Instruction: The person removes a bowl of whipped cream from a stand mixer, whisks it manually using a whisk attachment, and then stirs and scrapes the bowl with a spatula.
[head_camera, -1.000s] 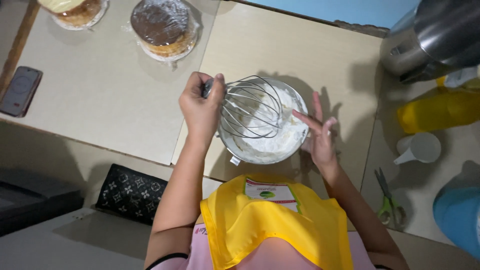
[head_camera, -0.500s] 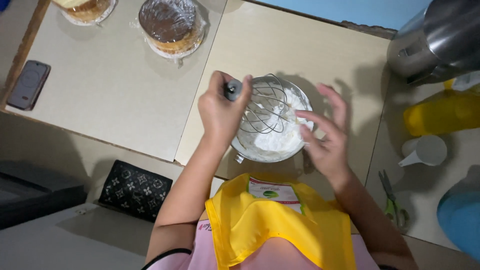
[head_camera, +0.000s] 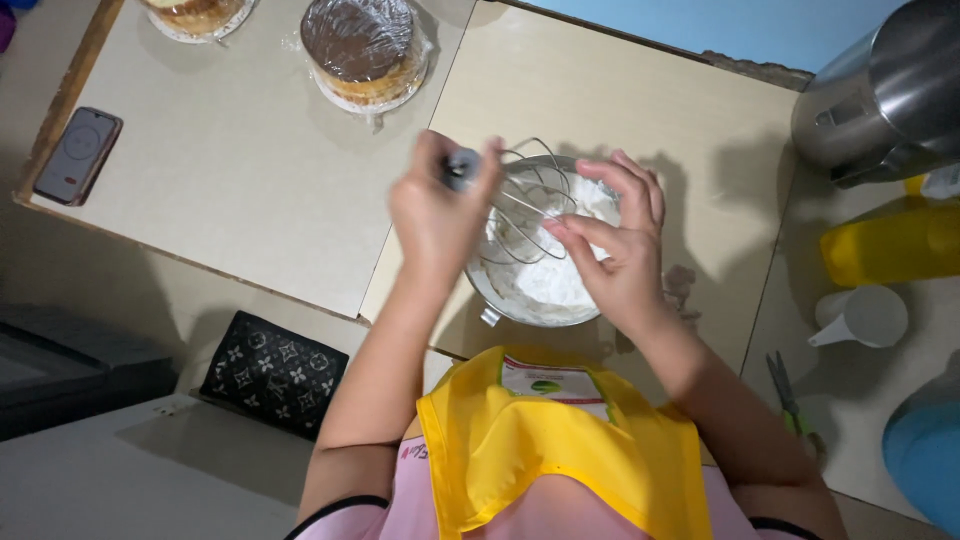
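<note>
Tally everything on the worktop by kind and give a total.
Wrapped round cakes on plates: 2
Metal bowl of white cream: 1
Wire whisk, in the left hand: 1
Dark smartphone: 1
White plastic measuring cup: 1
Green-handled scissors: 1
Yellow container: 1
Steel kettle: 1
Total: 9

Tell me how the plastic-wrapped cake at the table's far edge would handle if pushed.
The wrapped cake would probably slide rather than roll, since it sits flat on a plate. It looks soft and likely dents under pressure. The shiny wrap may feel slippery.
</note>
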